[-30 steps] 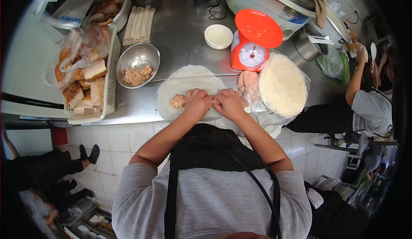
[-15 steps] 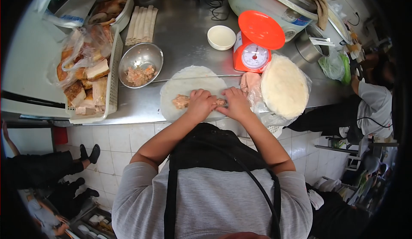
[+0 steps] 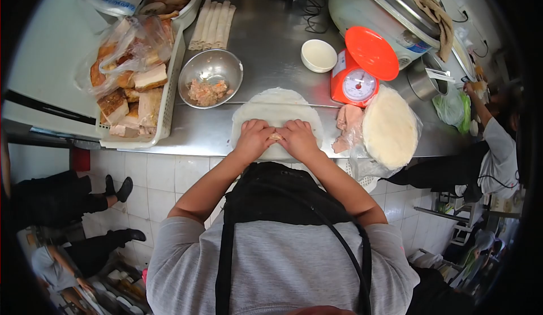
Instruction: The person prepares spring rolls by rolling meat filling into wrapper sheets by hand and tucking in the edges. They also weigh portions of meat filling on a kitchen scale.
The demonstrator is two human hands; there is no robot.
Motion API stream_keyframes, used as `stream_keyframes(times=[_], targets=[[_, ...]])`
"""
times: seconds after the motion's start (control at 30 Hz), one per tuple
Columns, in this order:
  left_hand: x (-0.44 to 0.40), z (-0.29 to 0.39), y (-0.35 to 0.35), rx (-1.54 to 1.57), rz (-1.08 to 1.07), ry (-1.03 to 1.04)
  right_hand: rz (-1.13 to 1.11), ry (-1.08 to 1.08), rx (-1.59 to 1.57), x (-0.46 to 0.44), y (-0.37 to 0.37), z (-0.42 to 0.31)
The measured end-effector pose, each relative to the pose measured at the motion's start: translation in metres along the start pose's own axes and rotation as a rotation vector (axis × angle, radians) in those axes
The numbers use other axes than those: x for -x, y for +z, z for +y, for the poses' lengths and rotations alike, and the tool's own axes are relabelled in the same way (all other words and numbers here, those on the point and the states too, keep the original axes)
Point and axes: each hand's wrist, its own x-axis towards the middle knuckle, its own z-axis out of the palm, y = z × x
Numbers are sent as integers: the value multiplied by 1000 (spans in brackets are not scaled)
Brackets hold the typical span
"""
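A thin, round, pale wrapper sheet (image 3: pixel 276 101) lies at the front edge of the steel table. Across its near part runs a strip of pinkish minced filling (image 3: pixel 276 137), mostly hidden under my hands. My left hand (image 3: pixel 254 138) is closed over the left part of the strip, fingers together and curled. Side by side with it, my right hand (image 3: pixel 298 137) is closed over the right part in the same way. Only a small bit of filling shows between the thumbs. Behind to the left, a metal bowl (image 3: pixel 229 66) holds more minced filling (image 3: pixel 206 93).
A white basket (image 3: pixel 171 97) of roast pork chunks stands left. Finished pale rolls (image 3: pixel 212 25) lie behind the bowl. A white bowl (image 3: pixel 318 55), a red scale (image 3: pixel 355 83), a stack of round wrappers (image 3: pixel 390 127) and pink cloth-like material (image 3: pixel 349 124) sit right. Another person (image 3: pixel 500 151) stands far right.
My left hand has shifted towards the left end of the filling, covering the part that showed there. Both hands now sit level over the strip. The whole view has shifted slightly.
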Motion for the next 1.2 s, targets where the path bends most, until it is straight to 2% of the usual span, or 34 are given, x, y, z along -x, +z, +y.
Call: stream_keyframes(times=[0.1, 0.2, 0.3, 0.4, 0.5, 0.6, 0.7, 0.8, 0.93, 1.1, 1.2], targets=[[3, -3, -6, 14, -6, 18, -85, 32, -7, -2, -12, 0], [0, -1, -21, -25, 43, -37, 30, 49, -65, -5, -17, -7], [6, -12, -22, 48, -20, -24, -14, -1, -110, -10, -12, -12], [9, -17, -20, 106, -169, -83, -105, 21, -33, -12, 5, -11], [9, -15, -29, 115, -148, -45, -70, 50, -46, -15, -9, -20], [9, -12, -37, 140, 2, -71, 27, -2, -41, -22, -5, -28], [13, -23, -33, 158, -62, 13, -80, -41, -17, -24, 16, -22], [18, -31, -33, 185, -117, -18, -103, -11, -22, -25, 15, -24], [15, -19, -47, 80, -28, -92, 23, 54, -61, -32, 4, -37], [19, -32, -41, 77, -93, -61, -108, -24, -25, -35, 19, -34], [20, -32, -45, 49, -87, -40, -75, -22, -95, -35, 10, -34]])
